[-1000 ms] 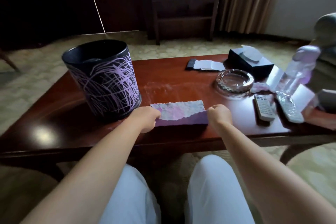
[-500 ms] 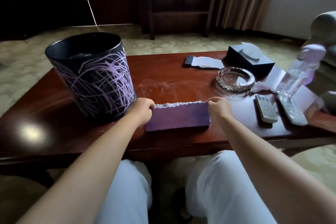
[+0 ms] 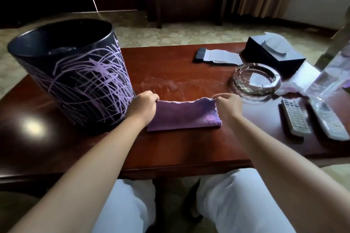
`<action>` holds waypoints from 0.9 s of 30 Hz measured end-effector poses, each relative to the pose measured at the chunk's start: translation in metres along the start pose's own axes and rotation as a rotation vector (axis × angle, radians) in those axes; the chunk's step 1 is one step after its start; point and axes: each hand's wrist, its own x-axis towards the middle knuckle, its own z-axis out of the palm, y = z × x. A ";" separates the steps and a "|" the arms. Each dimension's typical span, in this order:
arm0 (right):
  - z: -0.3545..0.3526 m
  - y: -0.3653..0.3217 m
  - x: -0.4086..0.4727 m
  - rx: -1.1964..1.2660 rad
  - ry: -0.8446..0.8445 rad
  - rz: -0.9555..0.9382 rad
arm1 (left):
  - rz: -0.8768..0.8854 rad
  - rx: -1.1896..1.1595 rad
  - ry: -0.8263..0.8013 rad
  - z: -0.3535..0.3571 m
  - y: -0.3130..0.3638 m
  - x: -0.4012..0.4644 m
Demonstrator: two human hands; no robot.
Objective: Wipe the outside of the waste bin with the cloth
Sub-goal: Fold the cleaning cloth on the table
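The waste bin [image 3: 75,81] is black, scrawled all over its side with loose lilac and purple streaks like grass blades. The cloth [image 3: 181,115] is purple with a pale, whitish far edge. The counter [image 3: 180,149] is glossy reddish-brown wood with a faint whitish smear beyond the cloth. The ashtray [image 3: 256,79] is clear cut glass. The two remote controls [image 3: 295,117] are light grey. The tissue box [image 3: 272,53] is dark, nearly black, with white tissue showing. The carpet [image 3: 170,34] is beige with a pale leafy pattern. The trousers [image 3: 236,204] are white.
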 end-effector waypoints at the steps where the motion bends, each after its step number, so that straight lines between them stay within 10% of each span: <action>1: 0.002 0.003 0.001 0.008 -0.003 0.008 | 0.017 0.003 -0.008 0.004 0.000 -0.003; 27: 0.004 0.029 -0.022 -0.464 0.065 -0.032 | 0.030 0.031 -0.032 0.025 0.003 -0.038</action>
